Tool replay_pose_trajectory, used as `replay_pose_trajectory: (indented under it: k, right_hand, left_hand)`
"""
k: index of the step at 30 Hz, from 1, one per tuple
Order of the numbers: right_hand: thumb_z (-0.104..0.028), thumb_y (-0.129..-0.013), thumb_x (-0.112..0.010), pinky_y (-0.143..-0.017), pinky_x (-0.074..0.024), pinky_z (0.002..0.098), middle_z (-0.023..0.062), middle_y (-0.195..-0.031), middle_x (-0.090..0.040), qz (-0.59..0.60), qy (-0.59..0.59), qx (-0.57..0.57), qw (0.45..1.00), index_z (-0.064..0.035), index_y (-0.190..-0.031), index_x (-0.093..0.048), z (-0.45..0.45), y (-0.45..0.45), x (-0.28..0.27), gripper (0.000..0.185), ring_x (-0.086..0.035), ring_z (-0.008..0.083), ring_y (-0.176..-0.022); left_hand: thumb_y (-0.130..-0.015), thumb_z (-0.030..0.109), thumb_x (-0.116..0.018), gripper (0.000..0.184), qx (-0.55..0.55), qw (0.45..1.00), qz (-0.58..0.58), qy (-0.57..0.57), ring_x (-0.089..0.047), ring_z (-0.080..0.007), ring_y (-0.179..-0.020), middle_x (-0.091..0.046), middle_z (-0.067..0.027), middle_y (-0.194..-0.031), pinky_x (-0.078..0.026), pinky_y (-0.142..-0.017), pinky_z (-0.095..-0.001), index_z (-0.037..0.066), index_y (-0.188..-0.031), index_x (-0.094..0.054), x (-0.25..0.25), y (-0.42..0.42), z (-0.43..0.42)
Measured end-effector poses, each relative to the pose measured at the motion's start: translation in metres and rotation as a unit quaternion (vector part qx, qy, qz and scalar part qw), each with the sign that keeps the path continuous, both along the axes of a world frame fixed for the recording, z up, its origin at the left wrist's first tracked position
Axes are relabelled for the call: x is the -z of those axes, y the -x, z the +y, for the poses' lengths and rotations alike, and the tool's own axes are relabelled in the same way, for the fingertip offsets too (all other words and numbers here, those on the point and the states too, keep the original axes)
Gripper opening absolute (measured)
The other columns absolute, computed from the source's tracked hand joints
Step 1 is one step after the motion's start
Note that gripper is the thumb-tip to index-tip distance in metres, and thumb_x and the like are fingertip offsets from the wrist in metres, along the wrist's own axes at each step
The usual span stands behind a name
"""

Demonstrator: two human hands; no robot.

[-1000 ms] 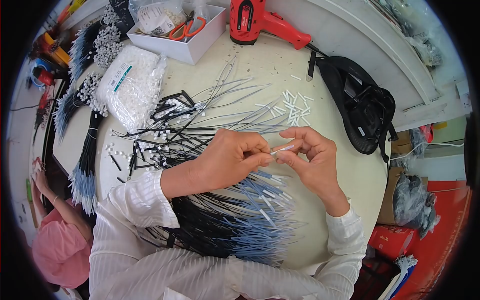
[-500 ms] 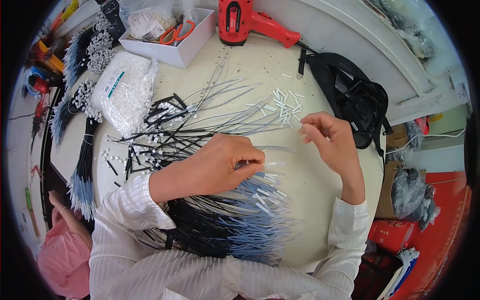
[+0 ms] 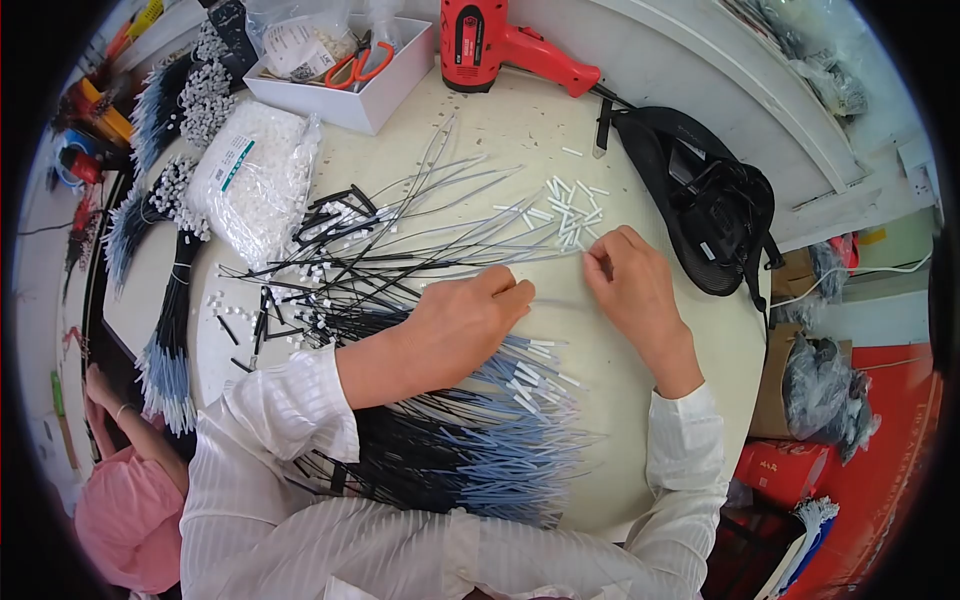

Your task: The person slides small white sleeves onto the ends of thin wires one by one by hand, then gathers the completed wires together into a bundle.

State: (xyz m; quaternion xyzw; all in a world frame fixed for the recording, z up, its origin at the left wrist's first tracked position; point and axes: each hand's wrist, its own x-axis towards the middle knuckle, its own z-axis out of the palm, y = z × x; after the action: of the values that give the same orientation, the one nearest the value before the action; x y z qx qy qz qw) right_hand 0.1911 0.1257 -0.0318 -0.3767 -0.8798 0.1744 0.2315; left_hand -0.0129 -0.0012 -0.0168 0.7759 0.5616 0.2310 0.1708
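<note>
My left hand (image 3: 470,325) is closed in a pinch above the bundle. A thin grey wire (image 3: 560,303) extends from its fingertips; the gripped part is hidden. My right hand (image 3: 635,290) is pinched at the near edge of a loose pile of short white tubes (image 3: 572,212), with one tube's end at its fingertips. Below my left hand lies a thick bundle of black wires (image 3: 410,455) with blue-grey ends (image 3: 520,470). Several of these wires carry white sleeves (image 3: 530,380) at their tips. More black and grey wires (image 3: 380,265) fan out beyond my left hand.
A bag of small white parts (image 3: 255,180) and tied wire bundles (image 3: 178,290) lie to the left. At the back stand a white box (image 3: 385,100) holding orange-handled scissors (image 3: 360,65) and a red heat gun (image 3: 475,50). A black bag (image 3: 690,200) lies right. Another person (image 3: 130,500) is at lower left.
My right hand has moved down and left to the white tube pile, its fingers coming together. My left hand has shifted slightly right and up; the white piece at its fingertips no longer shows.
</note>
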Motion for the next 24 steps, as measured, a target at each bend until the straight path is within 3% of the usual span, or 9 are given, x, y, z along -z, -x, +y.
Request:
replay_pose_trajectory:
  k: [2,4,6,8,12,14,18,20,24]
  right_hand:
    - [-0.003,-0.083,-0.067,-0.055,-0.0482,0.0328,0.0101,-0.077,-0.061,0.039,0.054,0.009,0.998,0.0010,-0.081,-0.059,0.003,-0.004,-0.002,0.009,-0.060,0.0230,-0.058]
    - [-0.001,-0.084,-0.065,-0.055,-0.0475,0.0286,0.0056,-0.074,-0.061,0.104,0.181,0.026,0.978,0.0013,-0.081,-0.060,0.005,-0.006,-0.008,0.007,-0.059,0.0154,-0.058]
    - [0.001,-0.085,-0.065,-0.056,-0.0468,0.0250,0.0019,-0.074,-0.061,0.182,0.286,0.028,0.940,0.0019,-0.083,-0.062,0.005,-0.007,-0.018,0.003,-0.057,0.0092,-0.060]
    - [0.002,-0.086,-0.065,-0.058,-0.0461,0.0219,-0.0011,-0.075,-0.062,0.272,0.367,0.013,0.890,0.0029,-0.087,-0.065,0.007,-0.005,-0.027,0.002,-0.056,0.0043,-0.064]
    - [-0.001,-0.085,-0.069,-0.061,-0.0466,0.0218,0.0004,-0.082,-0.065,0.174,0.452,-0.048,0.874,0.0025,-0.097,-0.070,0.024,-0.028,-0.030,0.013,-0.056,0.0048,-0.065]
    - [-0.003,-0.085,-0.071,-0.064,-0.0468,0.0221,0.0013,-0.084,-0.065,0.090,0.508,-0.103,0.851,0.0018,-0.101,-0.072,0.029,-0.037,-0.035,0.016,-0.056,0.0060,-0.067]
    - [-0.003,-0.083,-0.072,-0.070,-0.0467,0.0233,0.0037,-0.090,-0.066,0.044,0.434,-0.187,0.880,0.0009,-0.095,-0.073,0.024,-0.034,-0.037,0.013,-0.059,0.0088,-0.078]
    - [-0.001,-0.082,-0.072,-0.074,-0.0459,0.0236,0.0062,-0.096,-0.068,0.032,0.426,-0.205,0.881,0.0017,-0.091,-0.074,0.019,-0.030,-0.044,0.010,-0.060,0.0103,-0.085]
    - [0.001,-0.081,-0.072,-0.072,-0.0467,0.0239,0.0070,-0.095,-0.069,0.065,0.411,-0.191,0.889,0.0005,-0.093,-0.074,0.013,-0.025,-0.038,0.012,-0.060,0.0105,-0.081]
  left_hand:
    - [-0.090,0.011,-0.063,0.018,0.000,1.000,-0.001,-0.011,-0.062,-0.0333,-0.072,-0.062,-0.0145,-0.089,-0.051,-0.061,-0.0411,0.002,-0.106,-0.062,-0.001,0.005,0.003]
    - [-0.089,0.010,-0.063,0.015,-0.012,0.998,-0.029,-0.047,-0.061,-0.0337,-0.072,-0.061,-0.0147,-0.086,-0.049,-0.062,-0.0417,0.001,-0.102,-0.063,0.002,0.008,0.008]
    - [-0.089,0.008,-0.063,0.013,-0.035,0.990,-0.083,-0.111,-0.059,-0.0338,-0.072,-0.061,-0.0152,-0.084,-0.048,-0.064,-0.0422,0.001,-0.100,-0.064,0.006,0.010,0.013]
    - [-0.088,0.007,-0.064,0.013,-0.054,0.988,-0.133,-0.063,-0.059,-0.0330,-0.076,-0.062,-0.0152,-0.086,-0.047,-0.068,-0.0423,0.001,-0.099,-0.065,0.002,0.012,0.015]
    - [-0.085,0.008,-0.068,0.014,-0.074,0.982,-0.170,-0.039,-0.059,-0.0309,-0.082,-0.063,-0.0139,-0.088,-0.047,-0.071,-0.0418,0.001,-0.097,-0.065,0.002,0.013,0.017]
    - [-0.084,0.008,-0.069,0.014,-0.043,0.986,-0.127,-0.096,-0.059,-0.0304,-0.082,-0.063,-0.0127,-0.086,-0.048,-0.072,-0.0412,0.002,-0.096,-0.066,0.002,0.006,0.015]
    - [-0.083,0.009,-0.071,0.014,0.039,0.991,-0.016,-0.128,-0.058,-0.0306,-0.078,-0.062,-0.0108,-0.083,-0.047,-0.071,-0.0400,0.003,-0.094,-0.067,0.014,0.006,0.013]
    - [-0.082,0.009,-0.070,0.012,0.014,0.993,-0.039,-0.114,-0.058,-0.0303,-0.078,-0.062,-0.0106,-0.082,-0.047,-0.071,-0.0402,0.003,-0.092,-0.067,0.014,0.009,0.014]
    - [-0.082,0.008,-0.070,0.009,-0.051,0.988,-0.111,-0.090,-0.057,-0.0308,-0.078,-0.062,-0.0107,-0.081,-0.046,-0.070,-0.0407,0.003,-0.089,-0.067,0.010,0.012,0.017]
